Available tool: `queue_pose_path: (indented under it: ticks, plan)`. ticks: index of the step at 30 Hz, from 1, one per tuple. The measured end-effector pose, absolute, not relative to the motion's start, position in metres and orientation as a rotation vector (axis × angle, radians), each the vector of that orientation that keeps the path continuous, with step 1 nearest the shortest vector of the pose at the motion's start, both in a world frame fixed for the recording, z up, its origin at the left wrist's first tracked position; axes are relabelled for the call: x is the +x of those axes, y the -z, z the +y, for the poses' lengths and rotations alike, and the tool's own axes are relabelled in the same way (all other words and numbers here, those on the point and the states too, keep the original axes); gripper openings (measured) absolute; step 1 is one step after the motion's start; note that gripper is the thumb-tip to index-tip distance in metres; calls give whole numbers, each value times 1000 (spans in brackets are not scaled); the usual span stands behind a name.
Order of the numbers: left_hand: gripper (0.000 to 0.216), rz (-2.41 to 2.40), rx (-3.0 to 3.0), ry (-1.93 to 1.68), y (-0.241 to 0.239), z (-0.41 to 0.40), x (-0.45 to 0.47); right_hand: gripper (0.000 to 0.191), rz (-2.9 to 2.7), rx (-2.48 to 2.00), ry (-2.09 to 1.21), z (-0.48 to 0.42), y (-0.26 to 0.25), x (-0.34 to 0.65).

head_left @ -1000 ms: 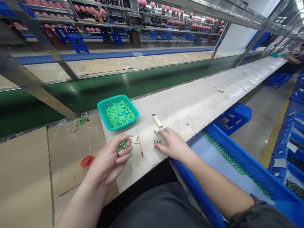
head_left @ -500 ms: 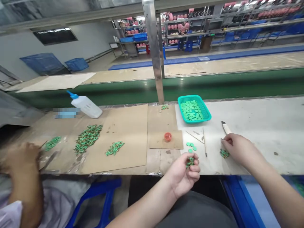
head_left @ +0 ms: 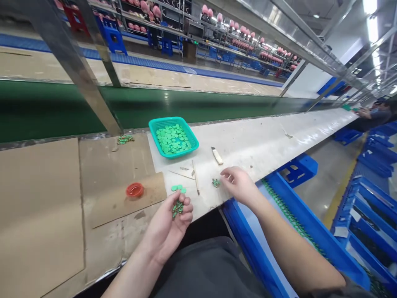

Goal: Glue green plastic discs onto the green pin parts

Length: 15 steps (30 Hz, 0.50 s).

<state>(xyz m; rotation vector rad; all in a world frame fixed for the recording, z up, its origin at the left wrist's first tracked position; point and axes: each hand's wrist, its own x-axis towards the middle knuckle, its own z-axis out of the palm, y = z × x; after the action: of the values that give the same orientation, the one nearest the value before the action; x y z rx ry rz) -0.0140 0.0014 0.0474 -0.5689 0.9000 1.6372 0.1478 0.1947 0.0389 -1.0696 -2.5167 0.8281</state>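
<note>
My left hand is cupped palm up at the bench's near edge, fingers curled around a bunch of small green pieces. My right hand rests on the white bench, fingers bent beside a small pile of green pieces, and I cannot see whether it pinches one. A few green discs lie on the bench just beyond the left hand. A thin wooden stick lies between the hands. A teal basket full of green discs stands behind them.
A small red cap sits on cardboard sheets at the left. A short knife-like tool lies right of the basket. A green conveyor belt runs behind the bench. A blue tray stands at my right. Another person sits far right.
The view has swung back to the right, so the neighbour and the green piles at the left are out of sight. Both hands stay at the same spots, the left still holding green pieces.
</note>
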Motion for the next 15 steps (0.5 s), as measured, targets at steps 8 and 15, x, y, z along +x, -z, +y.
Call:
queue_pose_path:
  ticks: [8,15]
  plan:
    - [30,977,-523,-1617,-48,-4,-14,13,-2603,-1137,-803,187,-12,124]
    - [27,959,-512,-1548,-41,-5,-4,24,-2599,-1060,-929,198,-25,113]
